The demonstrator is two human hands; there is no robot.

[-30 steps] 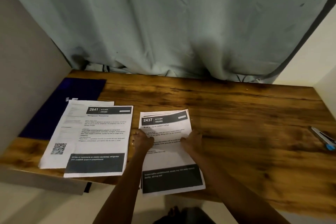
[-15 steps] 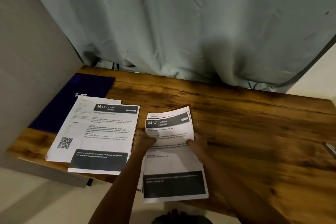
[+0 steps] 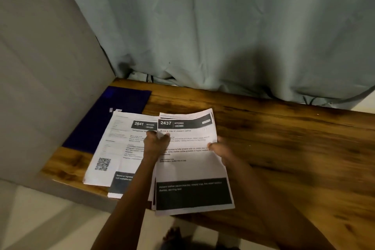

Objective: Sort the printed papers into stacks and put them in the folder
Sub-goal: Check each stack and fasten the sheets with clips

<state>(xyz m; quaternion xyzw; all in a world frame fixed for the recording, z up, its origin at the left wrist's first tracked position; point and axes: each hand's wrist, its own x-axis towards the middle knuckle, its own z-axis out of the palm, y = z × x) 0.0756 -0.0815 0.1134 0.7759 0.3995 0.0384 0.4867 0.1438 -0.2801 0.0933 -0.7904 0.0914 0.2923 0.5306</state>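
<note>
Both hands hold a stack of printed papers [image 3: 190, 168] headed "2437 KITCHEN", raised off the wooden table [image 3: 284, 148]. My left hand [image 3: 155, 143] grips the stack's left edge and my right hand [image 3: 220, 149] grips its right edge. The stack partly overlaps a second pile of papers [image 3: 119, 148] headed "2641" that lies flat on the table to the left, one sheet with a QR code. A dark blue folder [image 3: 105, 115] lies flat beneath and behind that pile, against the left wall.
A grey wall [image 3: 40, 67] bounds the table on the left. A pale blue-grey curtain [image 3: 223, 36] hangs along the table's back edge. The table's front edge runs under the papers, with light floor [image 3: 50, 219] below.
The 2437 stack has been gathered, lifted and carried left, now overlapping the 2641 pile. The view has swung left too, and the pen at the right has left the view.
</note>
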